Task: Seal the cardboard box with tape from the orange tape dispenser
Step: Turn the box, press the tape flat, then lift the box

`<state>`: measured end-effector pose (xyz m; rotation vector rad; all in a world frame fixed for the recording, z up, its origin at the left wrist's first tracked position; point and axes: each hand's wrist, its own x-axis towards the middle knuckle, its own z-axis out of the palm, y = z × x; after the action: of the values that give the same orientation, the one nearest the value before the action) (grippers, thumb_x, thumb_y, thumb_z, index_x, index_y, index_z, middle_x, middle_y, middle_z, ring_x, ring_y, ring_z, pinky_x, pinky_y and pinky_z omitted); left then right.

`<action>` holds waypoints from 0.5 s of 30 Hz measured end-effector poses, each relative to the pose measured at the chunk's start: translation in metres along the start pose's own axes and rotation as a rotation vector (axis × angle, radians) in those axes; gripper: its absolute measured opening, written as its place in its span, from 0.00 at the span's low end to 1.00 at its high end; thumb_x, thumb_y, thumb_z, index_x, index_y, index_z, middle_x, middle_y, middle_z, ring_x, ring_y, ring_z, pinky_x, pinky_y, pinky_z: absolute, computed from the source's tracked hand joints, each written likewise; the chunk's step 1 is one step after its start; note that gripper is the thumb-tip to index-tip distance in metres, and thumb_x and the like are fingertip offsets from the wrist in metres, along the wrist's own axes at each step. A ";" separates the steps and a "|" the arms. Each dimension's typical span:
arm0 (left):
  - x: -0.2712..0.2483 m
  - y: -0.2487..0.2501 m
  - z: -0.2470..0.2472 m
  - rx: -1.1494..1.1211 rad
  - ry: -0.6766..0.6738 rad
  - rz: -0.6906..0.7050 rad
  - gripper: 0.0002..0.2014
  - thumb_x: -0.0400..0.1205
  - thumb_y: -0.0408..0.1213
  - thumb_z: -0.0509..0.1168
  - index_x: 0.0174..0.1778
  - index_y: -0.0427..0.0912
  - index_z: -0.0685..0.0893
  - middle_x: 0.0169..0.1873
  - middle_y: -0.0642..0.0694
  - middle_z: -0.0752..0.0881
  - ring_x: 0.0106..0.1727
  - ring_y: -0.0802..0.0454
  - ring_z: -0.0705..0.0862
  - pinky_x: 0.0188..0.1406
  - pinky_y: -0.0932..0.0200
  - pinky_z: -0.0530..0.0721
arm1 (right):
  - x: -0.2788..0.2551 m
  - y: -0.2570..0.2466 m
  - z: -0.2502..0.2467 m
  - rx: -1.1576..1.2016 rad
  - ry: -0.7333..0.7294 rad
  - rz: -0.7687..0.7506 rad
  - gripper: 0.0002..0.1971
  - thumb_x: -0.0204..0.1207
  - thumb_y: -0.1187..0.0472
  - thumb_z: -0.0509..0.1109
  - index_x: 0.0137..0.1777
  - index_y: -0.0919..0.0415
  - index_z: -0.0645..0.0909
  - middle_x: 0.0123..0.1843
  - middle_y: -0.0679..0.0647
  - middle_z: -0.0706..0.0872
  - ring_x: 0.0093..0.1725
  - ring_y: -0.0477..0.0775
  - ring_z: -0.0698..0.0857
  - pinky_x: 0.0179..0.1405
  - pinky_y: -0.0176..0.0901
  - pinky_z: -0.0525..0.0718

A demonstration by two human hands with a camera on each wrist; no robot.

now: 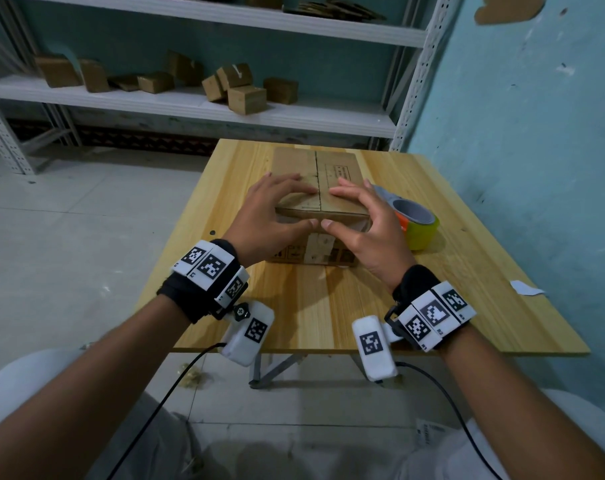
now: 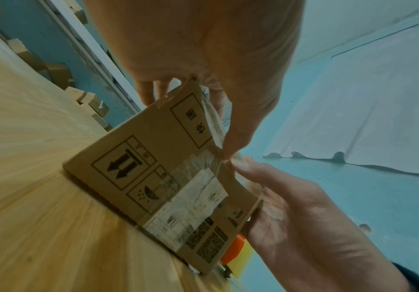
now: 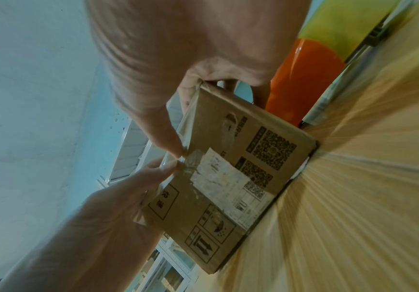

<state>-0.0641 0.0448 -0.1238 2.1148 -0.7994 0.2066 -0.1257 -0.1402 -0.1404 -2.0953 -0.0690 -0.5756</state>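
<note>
2 hands on the small brown cardboard box point(image 1: 320, 188) mid-worktop point(image 1: 432, 292). Head view: left hand point(image 1: 271, 220) and right hand point(image 1: 365, 225) spread, fingers flat on the closed flaps, thumbs meeting at the near top edge. Orange tape dispenser with yellow-green roll point(image 1: 415, 223) just right of the box, untouched.

Left wrist view: thumb tips press the upper front wall; card looks thin, light, slightly dented.

Right wrist view: same. Judgement: hold by flat pressure beside the seam.

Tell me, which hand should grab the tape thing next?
Probably the right hand: the orange tape dispenser sits just beside it, right of the cardboard box. The left hand is farther away.
</note>
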 end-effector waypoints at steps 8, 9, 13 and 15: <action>0.000 -0.002 0.001 0.002 0.002 0.013 0.24 0.76 0.44 0.73 0.69 0.55 0.78 0.77 0.52 0.69 0.82 0.50 0.55 0.79 0.47 0.51 | 0.000 0.002 0.001 -0.006 0.005 -0.007 0.23 0.73 0.56 0.80 0.68 0.48 0.82 0.79 0.41 0.75 0.87 0.47 0.54 0.84 0.51 0.54; 0.000 -0.002 0.001 0.004 0.006 0.020 0.24 0.75 0.44 0.73 0.69 0.55 0.79 0.77 0.52 0.69 0.81 0.51 0.55 0.79 0.47 0.51 | 0.000 0.002 0.001 -0.006 0.005 -0.009 0.23 0.73 0.56 0.80 0.68 0.48 0.82 0.79 0.42 0.74 0.87 0.47 0.54 0.85 0.52 0.54; 0.000 -0.002 0.002 -0.008 0.006 0.015 0.25 0.75 0.43 0.74 0.69 0.54 0.78 0.77 0.51 0.69 0.82 0.49 0.55 0.79 0.46 0.51 | 0.000 0.001 0.001 -0.015 0.002 -0.009 0.23 0.73 0.57 0.79 0.68 0.48 0.81 0.80 0.42 0.74 0.87 0.48 0.54 0.85 0.53 0.53; 0.000 -0.004 0.002 -0.007 0.007 0.019 0.26 0.74 0.44 0.74 0.69 0.54 0.79 0.77 0.52 0.70 0.82 0.49 0.55 0.79 0.45 0.52 | -0.001 0.001 0.001 -0.021 0.000 -0.010 0.24 0.73 0.57 0.79 0.69 0.48 0.81 0.80 0.42 0.74 0.87 0.48 0.53 0.84 0.51 0.53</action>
<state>-0.0621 0.0450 -0.1272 2.0992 -0.8151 0.2203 -0.1258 -0.1402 -0.1417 -2.1169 -0.0739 -0.5847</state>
